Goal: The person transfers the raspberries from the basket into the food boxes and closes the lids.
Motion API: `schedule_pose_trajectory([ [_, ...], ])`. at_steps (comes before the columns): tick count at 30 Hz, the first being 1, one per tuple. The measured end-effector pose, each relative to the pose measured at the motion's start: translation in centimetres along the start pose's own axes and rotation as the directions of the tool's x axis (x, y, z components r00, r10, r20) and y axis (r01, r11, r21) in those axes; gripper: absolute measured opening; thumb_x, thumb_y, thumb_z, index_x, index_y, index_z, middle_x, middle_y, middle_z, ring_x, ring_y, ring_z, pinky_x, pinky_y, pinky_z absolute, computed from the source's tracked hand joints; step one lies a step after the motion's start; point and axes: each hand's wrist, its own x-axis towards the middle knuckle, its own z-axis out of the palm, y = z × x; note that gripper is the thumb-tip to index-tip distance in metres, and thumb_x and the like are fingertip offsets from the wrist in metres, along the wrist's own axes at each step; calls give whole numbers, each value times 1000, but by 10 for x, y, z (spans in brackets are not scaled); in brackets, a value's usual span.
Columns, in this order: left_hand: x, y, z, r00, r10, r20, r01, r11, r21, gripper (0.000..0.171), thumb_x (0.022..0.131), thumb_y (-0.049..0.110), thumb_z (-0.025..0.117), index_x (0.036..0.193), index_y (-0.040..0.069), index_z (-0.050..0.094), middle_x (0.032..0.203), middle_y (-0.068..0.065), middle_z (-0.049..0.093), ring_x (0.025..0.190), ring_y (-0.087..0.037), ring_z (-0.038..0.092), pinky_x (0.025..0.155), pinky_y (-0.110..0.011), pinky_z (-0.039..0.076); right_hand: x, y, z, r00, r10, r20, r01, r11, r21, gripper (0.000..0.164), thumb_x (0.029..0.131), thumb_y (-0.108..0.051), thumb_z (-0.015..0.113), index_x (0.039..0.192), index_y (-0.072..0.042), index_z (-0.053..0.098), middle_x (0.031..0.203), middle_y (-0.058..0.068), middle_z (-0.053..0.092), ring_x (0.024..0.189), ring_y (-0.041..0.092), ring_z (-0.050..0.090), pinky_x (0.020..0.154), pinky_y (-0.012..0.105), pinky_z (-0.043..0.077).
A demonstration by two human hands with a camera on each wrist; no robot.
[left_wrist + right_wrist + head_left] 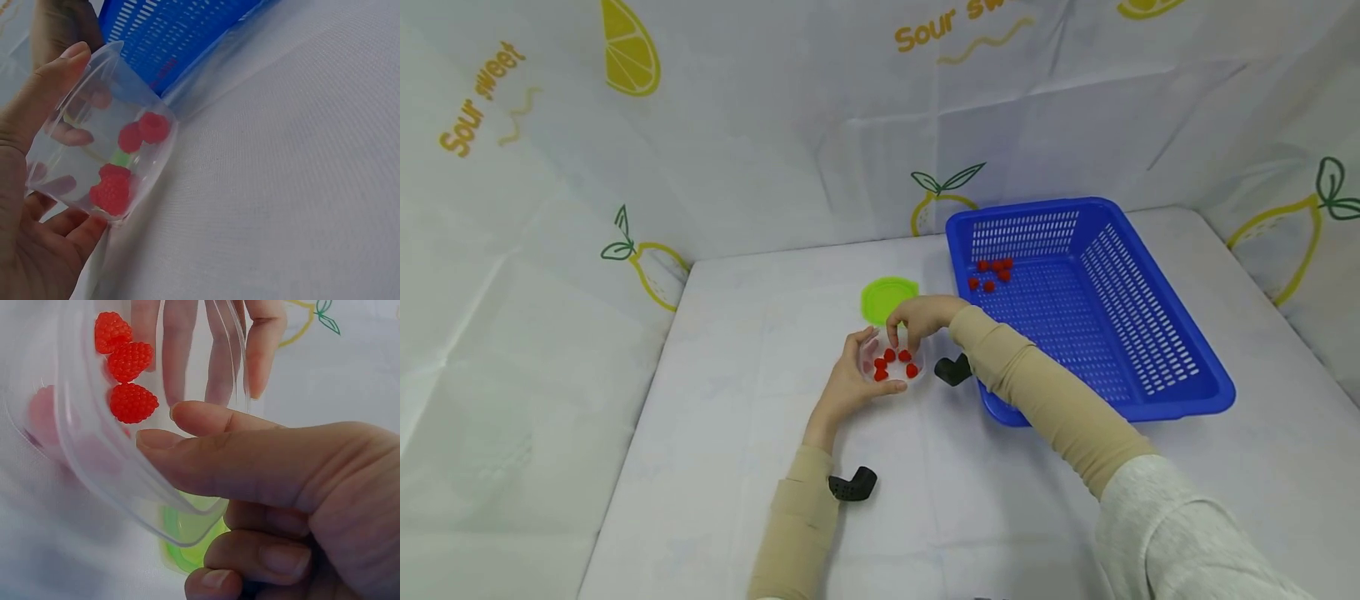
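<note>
My left hand (pixel 848 383) grips a clear plastic tub (pixel 150 172) from its left side, thumb near the rim and fingers around the wall. Several red raspberries (pixel 133 403) lie inside the tub. From the right, my right hand (pixel 925 317) reaches down into it. In the right wrist view, its thumb and index finger extend past the rim close to the raspberries, with none seen between them. The other fingers curl outside the wall. Just behind the tub lies a bright green lid (pixel 889 298), flat on the white cloth.
To the right stands a large blue perforated basket (pixel 1180 410), with several red raspberries (pixel 997 267) in its far left corner. My right forearm crosses its near left edge. White cloth (pixel 737 350) printed with lemons covers the table and the wall behind.
</note>
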Motion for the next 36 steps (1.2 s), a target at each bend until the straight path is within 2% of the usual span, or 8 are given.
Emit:
schedule_pose_trajectory([
  [6,0,1,1,1000,-13,16,14,999,-45,96,62,41,85,137,24,27,150,9,31,141,-12,28,116,-44,23,-2,1,0,1000,-8,2,8,1000,11,26,77,-5,70,100,-17,65,104,9,57,92,21,45,74,28,40],
  [10,-1,3,3,1000,-7,25,9,997,-80,97,64,38,84,139,25,25,150,9,31,142,-11,26,117,-45,22,-3,1,0,1000,5,-3,-5,1000,4,27,77,-6,70,100,-18,65,102,7,57,93,21,46,75,28,41],
  [18,0,2,3,999,11,42,-6,992,-125,97,66,33,84,140,26,22,143,0,42,136,-17,36,115,-46,27,-5,1,1,1000,-3,-7,3,1000,-11,26,79,-11,69,103,-20,65,104,4,58,95,20,47,79,29,42],
  [24,-3,1,1,999,5,34,-2,996,-87,98,65,32,84,141,26,23,141,1,44,134,-18,38,114,-48,28,-5,-3,2,1000,-3,19,3,1000,18,28,82,-16,68,109,-19,63,99,4,54,90,19,46,73,26,41],
  [30,-3,1,1,999,1,44,2,997,-80,97,65,35,84,141,24,25,142,0,43,136,-19,36,114,-48,27,-7,-3,0,999,3,33,-4,999,33,28,84,-23,64,111,-19,63,104,3,55,89,18,47,70,25,44],
  [36,-1,1,2,999,-4,48,9,995,-102,96,65,34,84,139,27,25,142,1,43,136,-16,37,115,-43,28,-9,-6,-2,999,-19,42,18,1000,18,34,86,-31,63,117,-17,59,101,4,53,71,13,43,58,20,39],
])
